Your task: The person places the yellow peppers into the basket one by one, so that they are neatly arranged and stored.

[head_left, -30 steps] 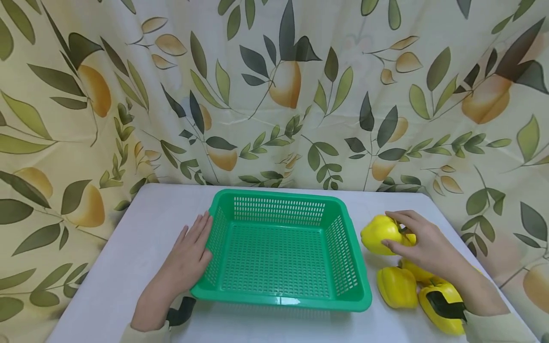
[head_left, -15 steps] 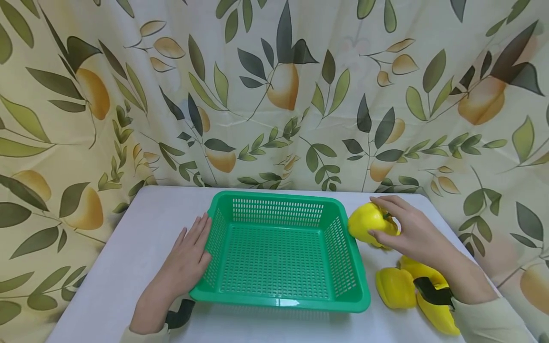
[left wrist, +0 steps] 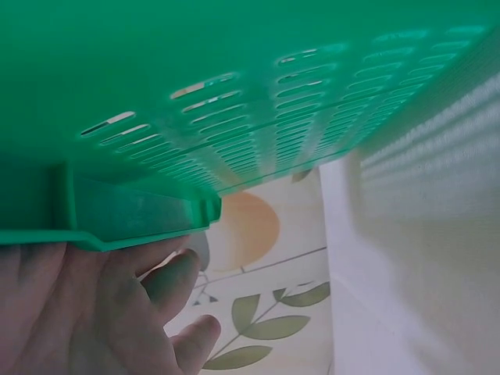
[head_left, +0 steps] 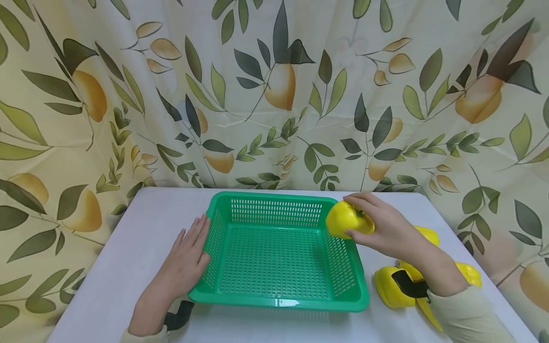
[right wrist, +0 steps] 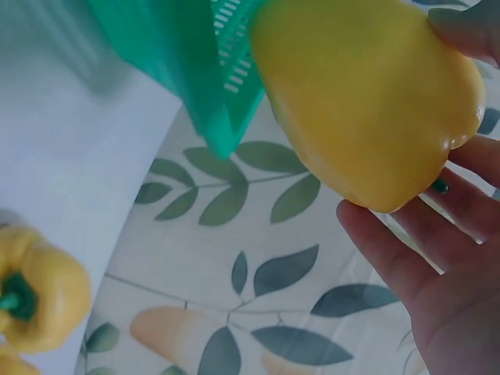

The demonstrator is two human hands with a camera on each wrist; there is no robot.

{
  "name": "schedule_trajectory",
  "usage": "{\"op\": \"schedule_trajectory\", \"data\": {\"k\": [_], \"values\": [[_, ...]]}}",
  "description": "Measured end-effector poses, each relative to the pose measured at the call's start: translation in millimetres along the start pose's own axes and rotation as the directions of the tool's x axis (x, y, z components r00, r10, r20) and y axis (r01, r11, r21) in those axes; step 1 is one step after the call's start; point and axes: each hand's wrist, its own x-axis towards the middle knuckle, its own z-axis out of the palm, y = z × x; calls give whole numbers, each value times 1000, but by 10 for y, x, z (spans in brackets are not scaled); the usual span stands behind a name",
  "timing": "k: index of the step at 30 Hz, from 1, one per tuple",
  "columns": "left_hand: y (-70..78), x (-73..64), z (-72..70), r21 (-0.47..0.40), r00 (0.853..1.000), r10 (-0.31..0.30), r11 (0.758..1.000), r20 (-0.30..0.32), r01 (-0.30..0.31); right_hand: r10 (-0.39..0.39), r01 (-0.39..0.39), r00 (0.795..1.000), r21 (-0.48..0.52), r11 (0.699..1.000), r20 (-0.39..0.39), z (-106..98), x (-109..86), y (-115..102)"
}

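Note:
A yellow bell pepper (head_left: 345, 220) is gripped between the thumb and fingers of my right hand (head_left: 383, 226), held over the right rim of the green plastic basket (head_left: 279, 303). In the right wrist view the same bell pepper (right wrist: 367, 101) fills the upper middle, beside the basket's corner (right wrist: 223, 133). My left hand (head_left: 182, 259) rests with fairly straight fingers against the basket's left rim. From the left wrist, that hand (left wrist: 94, 305) lies under the rim's edge, next to the slotted wall (left wrist: 258, 125).
Several more yellow peppers (head_left: 392, 288) lie on the white table (head_left: 116, 286) right of the basket, partly hidden by my right forearm. One pepper (right wrist: 47, 293) shows in the right wrist view. A leaf-and-fruit patterned curtain (head_left: 257, 95) hangs behind the table.
My right hand has carried the bell pepper leftward from the table's right side to above the basket's right rim. The left hand and basket have stayed in place.

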Motion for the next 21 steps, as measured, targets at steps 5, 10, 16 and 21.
{"op": "schedule_trajectory", "data": {"k": [5, 10, 16, 21], "values": [[3, -1, 3, -1, 1000, 0, 1000, -2, 0, -4, 4, 1000, 11, 1000, 21, 60, 73, -79], [-3, 0, -2, 8, 1000, -2, 1000, 0, 2, -15, 13, 999, 36, 999, 42, 122, 148, -161], [-8, 3, 1, 6, 1000, 0, 1000, -4, 0, -27, 23, 997, 50, 998, 74, 218, 224, -239], [-7, 6, 13, -7, 1000, 3, 1000, -4, -3, -65, 61, 996, 61, 996, 65, 289, 279, -295]]}}
